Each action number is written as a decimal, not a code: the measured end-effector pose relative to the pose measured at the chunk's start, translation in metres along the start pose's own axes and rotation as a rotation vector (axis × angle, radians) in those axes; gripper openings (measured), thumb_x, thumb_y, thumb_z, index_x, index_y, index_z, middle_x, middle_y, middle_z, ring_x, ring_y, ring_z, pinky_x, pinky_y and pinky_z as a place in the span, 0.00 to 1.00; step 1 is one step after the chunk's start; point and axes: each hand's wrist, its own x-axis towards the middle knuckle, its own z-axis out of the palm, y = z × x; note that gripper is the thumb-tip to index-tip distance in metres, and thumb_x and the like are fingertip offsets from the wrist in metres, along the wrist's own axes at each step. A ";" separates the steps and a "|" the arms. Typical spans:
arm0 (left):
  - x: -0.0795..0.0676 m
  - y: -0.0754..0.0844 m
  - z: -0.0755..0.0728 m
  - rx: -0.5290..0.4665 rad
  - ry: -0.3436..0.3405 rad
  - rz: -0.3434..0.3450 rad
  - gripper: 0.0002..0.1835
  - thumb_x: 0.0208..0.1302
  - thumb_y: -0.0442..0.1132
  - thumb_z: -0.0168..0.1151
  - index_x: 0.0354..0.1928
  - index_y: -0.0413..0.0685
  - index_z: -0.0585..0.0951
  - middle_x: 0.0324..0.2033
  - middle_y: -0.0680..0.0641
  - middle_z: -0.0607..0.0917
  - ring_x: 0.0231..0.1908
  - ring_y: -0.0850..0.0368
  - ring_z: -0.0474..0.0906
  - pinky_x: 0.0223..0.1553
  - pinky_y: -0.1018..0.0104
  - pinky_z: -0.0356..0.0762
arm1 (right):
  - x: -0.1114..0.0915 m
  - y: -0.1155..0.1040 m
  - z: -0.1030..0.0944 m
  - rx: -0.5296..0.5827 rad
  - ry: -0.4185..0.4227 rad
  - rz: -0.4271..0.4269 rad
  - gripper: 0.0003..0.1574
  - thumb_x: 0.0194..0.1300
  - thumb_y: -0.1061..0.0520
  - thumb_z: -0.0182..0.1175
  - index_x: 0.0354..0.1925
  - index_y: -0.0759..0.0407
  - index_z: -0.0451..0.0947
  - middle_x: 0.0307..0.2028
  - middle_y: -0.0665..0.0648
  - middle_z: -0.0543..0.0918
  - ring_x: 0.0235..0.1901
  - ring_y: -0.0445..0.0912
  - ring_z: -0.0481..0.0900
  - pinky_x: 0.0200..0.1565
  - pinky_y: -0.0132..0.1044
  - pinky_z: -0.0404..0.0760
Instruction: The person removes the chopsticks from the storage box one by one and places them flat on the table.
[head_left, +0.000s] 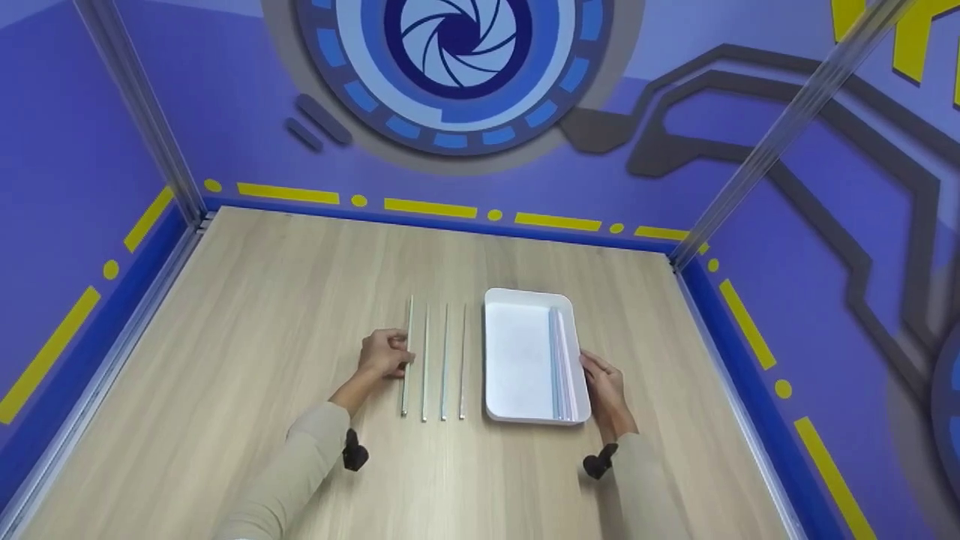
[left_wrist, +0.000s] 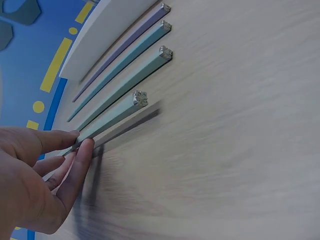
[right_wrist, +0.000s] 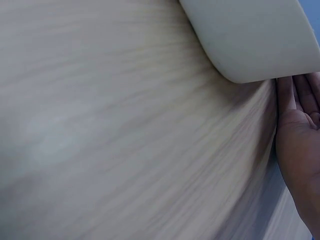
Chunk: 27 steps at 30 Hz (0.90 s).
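My left hand (head_left: 383,352) pinches a pale green chopstick (left_wrist: 112,117) between thumb and fingers. Its square, silvery patterned end stands a little off the table, with a shadow beside it. To its right lie three more tapered chopsticks in a row: a green one (left_wrist: 127,75), a blue one (left_wrist: 130,61) and a purple one (left_wrist: 125,42). A white rectangular tray (head_left: 517,360) stands right of the row, with several blue and pink chopsticks (head_left: 561,360) lengthwise along its right wall. My right hand (head_left: 606,386) rests against the tray's right side, fingers fairly straight and partly hidden by it.
The wood-grain table (head_left: 300,285) ends at a blue patterned wall (head_left: 262,165) at the back, with more panels left and right. Metal posts (head_left: 142,105) rise at the back corners. A small black device sits at each wrist.
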 end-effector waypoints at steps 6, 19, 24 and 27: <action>-0.001 0.000 0.004 0.047 0.005 0.022 0.29 0.57 0.26 0.71 0.63 0.37 0.79 0.35 0.46 0.83 0.27 0.58 0.82 0.24 0.70 0.86 | 0.001 0.001 0.000 0.011 -0.016 0.012 0.29 0.76 0.57 0.58 0.68 0.70 0.71 0.69 0.68 0.74 0.59 0.41 0.80 0.55 0.26 0.83; 0.002 -0.001 0.003 0.093 0.011 0.055 0.27 0.55 0.24 0.68 0.60 0.34 0.80 0.27 0.49 0.82 0.17 0.61 0.78 0.17 0.77 0.75 | 0.001 0.000 -0.003 -0.017 -0.031 0.005 0.28 0.77 0.58 0.56 0.69 0.68 0.70 0.72 0.67 0.71 0.72 0.52 0.69 0.58 0.23 0.81; 0.002 0.005 -0.002 0.046 0.033 0.063 0.23 0.61 0.30 0.68 0.59 0.36 0.81 0.33 0.45 0.85 0.21 0.58 0.79 0.17 0.77 0.72 | 0.001 -0.001 -0.003 -0.015 -0.035 0.032 0.30 0.76 0.55 0.58 0.69 0.67 0.70 0.72 0.66 0.71 0.72 0.53 0.70 0.59 0.27 0.82; 0.002 0.016 -0.001 -0.009 0.030 0.076 0.20 0.65 0.32 0.66 0.59 0.37 0.81 0.36 0.46 0.84 0.26 0.57 0.80 0.21 0.75 0.75 | 0.001 -0.001 -0.003 -0.014 -0.041 0.040 0.31 0.76 0.54 0.58 0.70 0.67 0.70 0.72 0.66 0.70 0.72 0.53 0.70 0.59 0.27 0.82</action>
